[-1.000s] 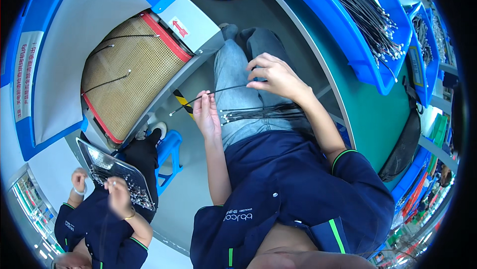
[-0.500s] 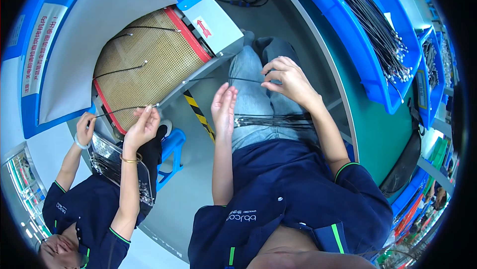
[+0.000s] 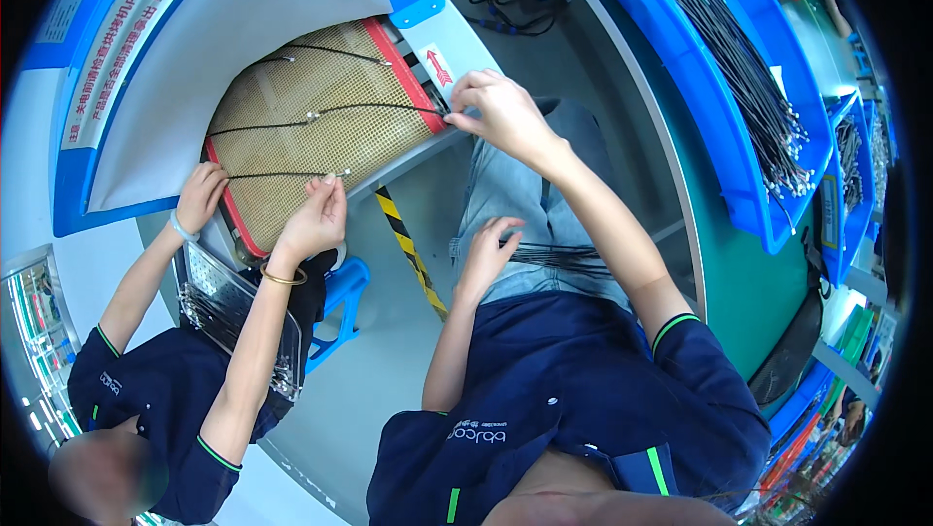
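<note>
Mesh belt, tan woven, red-edged (image 3: 321,127), lies just beyond right hand (image 3: 501,113); its fingers pinch shut on thin black cable with metal tip (image 3: 330,113), laid across mesh. Left hand (image 3: 486,254) half-open, touching black cable bundle (image 3: 564,259) on lap. Best kept straight, clear of neighbouring cables.

Our right hand (image 3: 501,113) reaches up-centre, fingers pinched; our left hand (image 3: 486,252) rests mid-frame, fingers loosely curled.

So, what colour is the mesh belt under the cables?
The mesh belt is tan with red edging, seen in the head view.
</note>
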Available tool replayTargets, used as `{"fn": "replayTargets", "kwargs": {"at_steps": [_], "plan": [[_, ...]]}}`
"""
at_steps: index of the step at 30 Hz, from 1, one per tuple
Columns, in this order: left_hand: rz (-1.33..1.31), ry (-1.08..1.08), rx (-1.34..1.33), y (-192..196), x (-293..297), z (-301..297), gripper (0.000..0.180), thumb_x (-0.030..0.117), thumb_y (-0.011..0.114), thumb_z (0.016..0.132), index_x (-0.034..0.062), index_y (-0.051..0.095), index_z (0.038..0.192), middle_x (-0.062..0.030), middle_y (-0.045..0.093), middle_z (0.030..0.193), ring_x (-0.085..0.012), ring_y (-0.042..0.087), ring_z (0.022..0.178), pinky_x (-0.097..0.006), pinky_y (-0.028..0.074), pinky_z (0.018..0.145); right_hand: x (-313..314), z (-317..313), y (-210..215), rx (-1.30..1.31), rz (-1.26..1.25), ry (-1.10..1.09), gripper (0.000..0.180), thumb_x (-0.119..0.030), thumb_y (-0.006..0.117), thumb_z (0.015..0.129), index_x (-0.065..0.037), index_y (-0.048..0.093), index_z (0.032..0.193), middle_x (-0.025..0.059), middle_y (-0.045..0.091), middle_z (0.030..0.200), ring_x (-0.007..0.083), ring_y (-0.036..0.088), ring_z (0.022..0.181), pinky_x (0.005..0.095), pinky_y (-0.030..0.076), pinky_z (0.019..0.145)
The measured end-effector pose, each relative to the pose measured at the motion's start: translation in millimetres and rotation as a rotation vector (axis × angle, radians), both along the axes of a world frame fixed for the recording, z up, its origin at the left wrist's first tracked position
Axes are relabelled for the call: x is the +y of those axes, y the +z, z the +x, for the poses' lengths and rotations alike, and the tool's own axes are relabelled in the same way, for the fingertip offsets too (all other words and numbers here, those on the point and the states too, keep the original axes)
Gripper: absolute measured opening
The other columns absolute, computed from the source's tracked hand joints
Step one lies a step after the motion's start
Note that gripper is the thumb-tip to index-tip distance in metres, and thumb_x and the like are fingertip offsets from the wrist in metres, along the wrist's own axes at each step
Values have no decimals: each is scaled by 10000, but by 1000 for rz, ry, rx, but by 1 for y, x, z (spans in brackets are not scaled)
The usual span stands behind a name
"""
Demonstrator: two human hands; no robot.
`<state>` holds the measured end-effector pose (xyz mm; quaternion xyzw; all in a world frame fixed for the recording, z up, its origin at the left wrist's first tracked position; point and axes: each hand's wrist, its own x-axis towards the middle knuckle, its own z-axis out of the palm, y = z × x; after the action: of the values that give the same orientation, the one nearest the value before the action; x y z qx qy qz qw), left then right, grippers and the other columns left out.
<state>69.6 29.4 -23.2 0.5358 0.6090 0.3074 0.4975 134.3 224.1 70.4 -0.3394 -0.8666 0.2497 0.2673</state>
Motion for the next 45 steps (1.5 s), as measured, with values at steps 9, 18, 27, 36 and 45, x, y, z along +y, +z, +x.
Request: {"fn": "replayTargets", "kwargs": {"at_steps": [9, 18, 27, 36, 45], "plan": [[19, -49, 52, -1, 0, 1, 230, 100, 601, 829, 17, 635, 1041, -138, 635, 1048, -301, 589, 1009, -372, 453, 878, 25, -87, -28, 63, -67, -55, 154, -191, 718, 729, -46, 674, 759, 69, 631, 903, 251, 620, 847, 374, 494, 765], [65, -103, 125, 0, -5, 4, 232, 106, 605, 821, 17, 624, 1034, -143, 617, 1045, -325, 531, 1059, -406, 412, 932, 29, -115, -42, 79, -96, -102, 148, -159, 720, 704, -19, 683, 731, 129, 642, 849, 290, 624, 839, 397, 492, 756], [87, -80, 125, 12, -1, -3, 229, 78, 608, 822, 25, 630, 1044, -146, 620, 1029, -318, 549, 1027, -378, 429, 923, 29, -108, -51, 168, -166, -44, 153, -143, 721, 709, -5, 657, 729, 132, 629, 811, 283, 618, 788, 381, 490, 713], [117, 665, -556, 57, 33, -90, 310, 157, 527, 959, 10, 546, 1232, -63, 637, 989, -80, 572, 840, -217, 471, 759, -28, 0, 9, 245, -68, 10, 153, -120, 744, 726, -20, 632, 755, 79, 632, 855, 236, 616, 818, 329, 487, 732], [279, 796, -868, 85, 49, -86, 416, 211, 463, 994, -37, 414, 1324, -168, 543, 1231, -176, 553, 1082, -282, 477, 913, -87, 89, 24, 126, -13, -110, 145, -133, 772, 702, -74, 654, 762, 13, 635, 874, 184, 594, 803, 309, 439, 740]]}}
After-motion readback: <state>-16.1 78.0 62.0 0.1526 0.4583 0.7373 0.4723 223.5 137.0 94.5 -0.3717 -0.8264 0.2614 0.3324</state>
